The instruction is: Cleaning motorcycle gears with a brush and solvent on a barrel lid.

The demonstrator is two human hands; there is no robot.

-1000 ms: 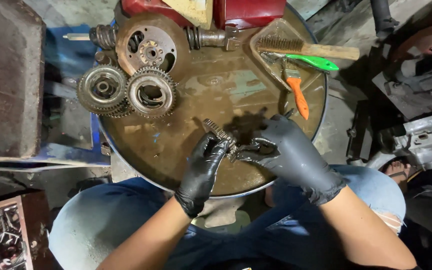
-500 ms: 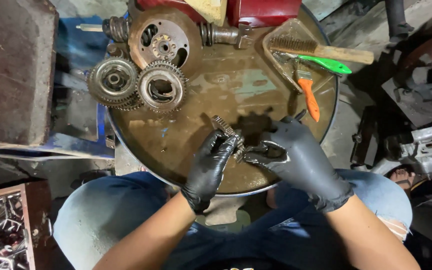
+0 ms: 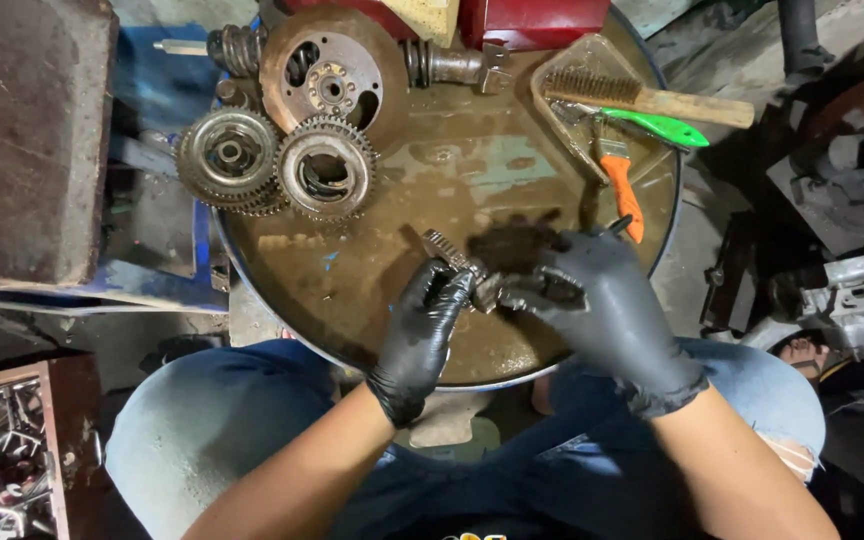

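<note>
Got my left hand (image 3: 420,335) wrapped tight around a small greasy toothed shaft (image 3: 449,252), holding it just over the oily round drum top (image 3: 422,170). My right hand (image 3: 597,300) is curled against its other end, fingers closed on a dark part I can't make out. Two big gears (image 3: 277,170) sit well apart, far left; brushes (image 3: 642,130) far right.

Around the rusty brown drum top (image 3: 512,170): black gloves showing on left hand (image 3: 422,335) and right hand (image 3: 607,310); orange-handled brush (image 3: 620,190), green-handled brush (image 3: 657,127) lying at its right edge; grey-brown gears (image 3: 277,165) sitting upper left.
</note>
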